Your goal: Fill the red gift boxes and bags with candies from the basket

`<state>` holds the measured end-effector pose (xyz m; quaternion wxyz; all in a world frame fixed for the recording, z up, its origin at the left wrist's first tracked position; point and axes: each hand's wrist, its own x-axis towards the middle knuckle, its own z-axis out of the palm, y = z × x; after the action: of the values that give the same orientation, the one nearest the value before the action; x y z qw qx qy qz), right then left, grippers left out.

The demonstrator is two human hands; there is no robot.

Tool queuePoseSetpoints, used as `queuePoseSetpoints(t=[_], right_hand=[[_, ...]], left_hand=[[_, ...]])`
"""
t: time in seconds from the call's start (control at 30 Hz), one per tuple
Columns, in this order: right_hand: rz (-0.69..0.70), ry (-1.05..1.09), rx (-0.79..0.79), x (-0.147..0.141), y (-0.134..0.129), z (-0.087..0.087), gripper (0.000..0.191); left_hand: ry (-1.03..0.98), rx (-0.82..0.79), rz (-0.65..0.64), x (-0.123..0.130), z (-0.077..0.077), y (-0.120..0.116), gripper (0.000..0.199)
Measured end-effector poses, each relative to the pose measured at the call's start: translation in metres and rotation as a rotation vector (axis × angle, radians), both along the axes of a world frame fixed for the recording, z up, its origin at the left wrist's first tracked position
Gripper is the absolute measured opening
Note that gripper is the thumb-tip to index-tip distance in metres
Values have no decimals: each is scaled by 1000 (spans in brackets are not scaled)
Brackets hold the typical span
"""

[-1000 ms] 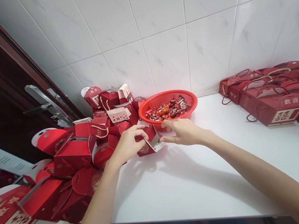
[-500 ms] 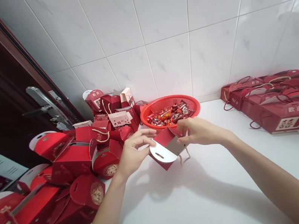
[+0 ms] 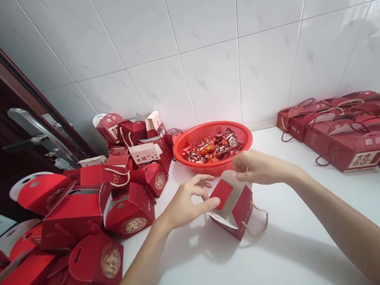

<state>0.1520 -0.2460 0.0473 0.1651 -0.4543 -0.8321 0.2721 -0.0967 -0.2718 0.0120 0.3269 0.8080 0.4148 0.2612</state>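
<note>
An open red gift box [image 3: 243, 207] with a pale inside stands tilted on the white table, a twine handle [image 3: 262, 227] looping from its right side. My right hand [image 3: 261, 167] has its fingers curled closed at the box's far flap, pinching it. On the other side, my left hand [image 3: 187, 202] is open with fingers spread, its thumb beside the box's left edge. Just beyond both hands is a red plastic basket [image 3: 194, 166] holding wrapped candies [image 3: 215, 148]. My left fingertips and the near flap's lower part are only partly visible.
Many red boxes [image 3: 76, 212] are heaped on the left, some with flaps up. More closed boxes with cord handles [image 3: 351, 147] stand in rows at the right. A tiled wall [image 3: 214, 80] rises behind, and a dark door with a metal handle [image 3: 31, 123] is at the left.
The box has come down and turned, its twine handle now facing right. My left hand has loosened from the white flap and spread its fingers; my right hand has shifted to the far flap.
</note>
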Motion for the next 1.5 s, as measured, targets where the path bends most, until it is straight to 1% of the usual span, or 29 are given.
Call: queuePoseSetpoints(t=[0.03,0.1,0.13,0.2,0.27,0.33,0.43,0.53,0.6,0.7,0.73,0.8,0.9,0.97,1.07,1.17,1.23,1.3,1.37,1.43,1.5], right_hand=[[-8,6,-7,0,1,-1,27],[-47,7,-10,-1,3,-1,22],[-61,7,-10,-1,4,-1,18],[-78,1,-3,-1,4,0,15],[-92,-18,32,0,5,0,15],[-88,-32,79,2,6,-2,13],[-36,-28,153,6,7,-6,7],[34,-14,222,7,7,-11,15],[64,-6,218,8,7,-14,18],[43,11,139,11,7,-17,11],[30,26,105,13,6,-18,15],[27,63,34,19,6,-18,32],[105,103,-55,27,4,-18,54],[146,76,-114,32,2,-18,67],[146,7,-204,36,-1,-21,89],[137,-20,-239,37,-4,-26,96],[137,-33,-270,37,-5,-30,100],[140,-39,-309,36,-5,-35,103],[135,-34,-311,35,-4,-37,103],[109,-35,-272,34,-2,-38,102],[73,-61,-236,34,-1,-38,104]], left_hand=[[39,8,6,4,4,-2,25],[111,27,-38,13,13,-5,12],[151,32,-79,16,17,-6,13],[233,44,-164,22,25,-8,22],[299,68,-204,26,29,-10,23],[338,97,-187,28,31,-12,23],[370,113,-157,31,29,-15,25],[365,173,-170,34,26,-17,30],[367,203,-164,35,24,-18,32],[378,162,-111,33,22,-18,27],[376,138,-83,31,22,-19,24],[364,107,-15,28,20,-20,23],[304,101,83,23,16,-20,33],[241,99,121,21,13,-19,36],[159,63,165,18,10,-18,43],[96,-8,232,11,8,-17,59],[53,-116,243,5,4,-14,67],[-2,-255,233,-2,-2,-10,77],[-76,-362,212,-7,-9,-4,91],[-167,-422,169,-8,-16,4,97],[-255,-444,125,-6,-22,12,97]])
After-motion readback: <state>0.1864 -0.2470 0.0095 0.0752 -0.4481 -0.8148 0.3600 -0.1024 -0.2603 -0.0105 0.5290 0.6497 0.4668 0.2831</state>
